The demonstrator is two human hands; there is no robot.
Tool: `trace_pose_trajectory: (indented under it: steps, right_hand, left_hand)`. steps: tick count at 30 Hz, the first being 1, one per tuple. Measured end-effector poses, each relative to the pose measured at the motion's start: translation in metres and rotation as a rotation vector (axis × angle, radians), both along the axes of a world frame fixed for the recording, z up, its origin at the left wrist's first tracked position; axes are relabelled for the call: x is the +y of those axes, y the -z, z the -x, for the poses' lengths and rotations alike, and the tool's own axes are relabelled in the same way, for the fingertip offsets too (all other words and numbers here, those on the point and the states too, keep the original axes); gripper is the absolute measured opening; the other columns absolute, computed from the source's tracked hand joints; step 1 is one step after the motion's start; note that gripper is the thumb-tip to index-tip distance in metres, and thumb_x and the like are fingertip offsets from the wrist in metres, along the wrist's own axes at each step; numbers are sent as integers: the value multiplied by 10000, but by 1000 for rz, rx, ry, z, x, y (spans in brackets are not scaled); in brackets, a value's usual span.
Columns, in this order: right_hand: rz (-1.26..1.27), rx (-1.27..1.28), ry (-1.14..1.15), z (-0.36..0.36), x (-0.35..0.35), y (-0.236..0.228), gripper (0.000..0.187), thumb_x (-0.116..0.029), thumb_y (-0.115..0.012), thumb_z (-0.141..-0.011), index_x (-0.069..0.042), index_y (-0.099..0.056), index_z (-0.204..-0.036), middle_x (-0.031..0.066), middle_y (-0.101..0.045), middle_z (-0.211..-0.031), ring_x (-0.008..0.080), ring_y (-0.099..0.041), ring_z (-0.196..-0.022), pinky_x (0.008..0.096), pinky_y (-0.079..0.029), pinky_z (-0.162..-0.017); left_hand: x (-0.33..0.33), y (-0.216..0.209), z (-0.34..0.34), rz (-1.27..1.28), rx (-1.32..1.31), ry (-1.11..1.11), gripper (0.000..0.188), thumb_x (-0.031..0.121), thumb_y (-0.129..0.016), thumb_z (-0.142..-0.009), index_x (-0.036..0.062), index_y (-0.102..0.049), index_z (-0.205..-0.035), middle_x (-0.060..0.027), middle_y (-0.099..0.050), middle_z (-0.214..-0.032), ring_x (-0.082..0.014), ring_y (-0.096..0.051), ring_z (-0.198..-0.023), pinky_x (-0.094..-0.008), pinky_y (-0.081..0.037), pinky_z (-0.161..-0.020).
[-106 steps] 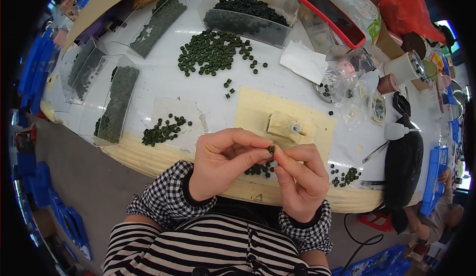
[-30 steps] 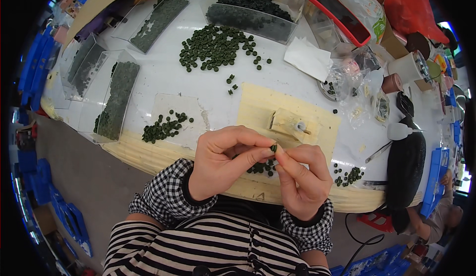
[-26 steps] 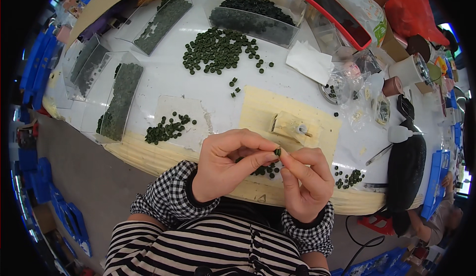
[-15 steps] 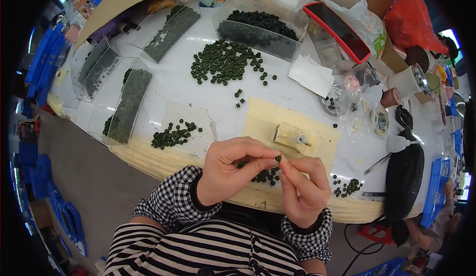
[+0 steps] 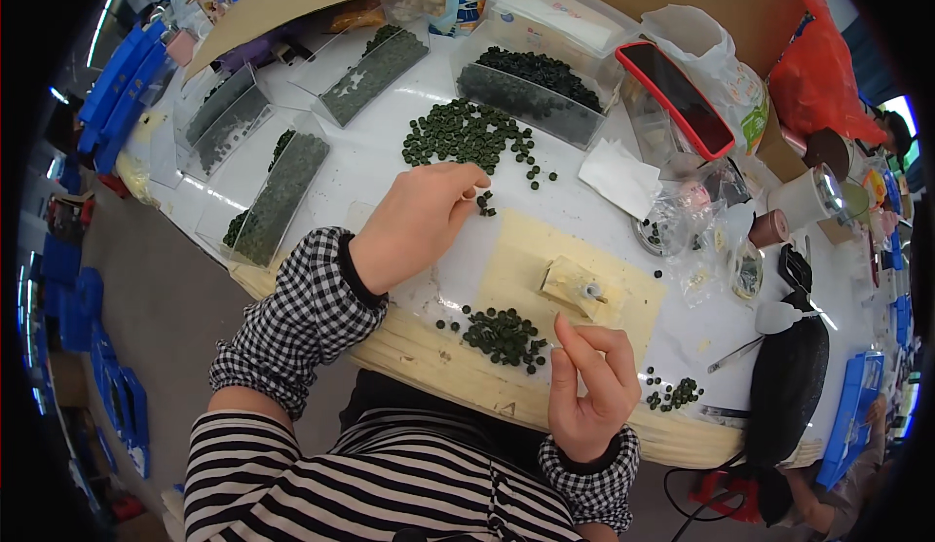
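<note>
My left hand (image 5: pixel 414 230) reaches over the table. Its fingertips come close together at a small dark green bead (image 5: pixel 486 194), beside other loose ones. Just beyond lies a wide spread of such beads (image 5: pixel 453 133). Above the front edge is my right hand (image 5: pixel 596 386), palm partly up, with index finger and thumb apart and nothing visible between them. To its left sits a heap of dark green beads (image 5: pixel 504 337). A small block with a grey peg (image 5: pixel 575 287) stands on a yellow sheet (image 5: pixel 516 240) behind the right hand.
Clear bins of dark green beads stand at left (image 5: pixel 282 201) and back (image 5: pixel 531 99). A red-cased phone (image 5: pixel 677 104) leans at back right, near a white tissue (image 5: pixel 620 180) and plastic bags. A smaller bead group (image 5: pixel 675 394) and a long black object (image 5: pixel 791 386) lie at right.
My hands have parted from the bead they held together. My left hand has moved forward to the loose beads, uncovering the front heap. The whole view has shifted slightly.
</note>
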State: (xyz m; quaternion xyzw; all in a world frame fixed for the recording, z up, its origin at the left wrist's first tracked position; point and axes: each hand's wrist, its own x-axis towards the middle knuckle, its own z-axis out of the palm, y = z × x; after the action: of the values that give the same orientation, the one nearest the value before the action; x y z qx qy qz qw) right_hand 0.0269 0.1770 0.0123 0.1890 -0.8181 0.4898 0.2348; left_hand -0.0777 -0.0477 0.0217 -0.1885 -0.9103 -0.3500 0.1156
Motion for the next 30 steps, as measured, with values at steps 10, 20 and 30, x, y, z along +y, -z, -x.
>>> trace_pose_trajectory:
  steps: [10, 20, 30]
  right_hand:
    - [-30, -7, -24, 0, 1, 1, 333, 63, -727, -730, -3, -721, -1057, 89, -628, -850, 220, -582, -730, 298, -466, -632]
    - [-39, -13, -5, 2, 1, 1, 319, 64, -724, -735, 0, -724, -1048, 89, -628, -839, 217, -581, -724, 289, -466, -628]
    - [-44, 2, 158, 1, 11, -6, 257, 62, -712, -763, -5, -726, -1011, 89, -631, -847, 204, -580, -747, 281, -462, -647]
  left_hand:
    - [-15, -28, -46, 75, -589, 339, 204, 99, -740, -781, -13, -627, -908, -113, -598, -821, -227, -613, -725, -321, -498, -649]
    - [-21, -21, -62, -1, -582, 316, 126, 79, -721, -811, 8, -631, -865, -79, -570, -791, -218, -596, -726, -316, -495, -637]
    - [-5, -19, -73, -597, -597, 149, 104, 5, -661, -886, -28, -638, -982, -95, -689, -903, -142, -690, -798, -237, -563, -724]
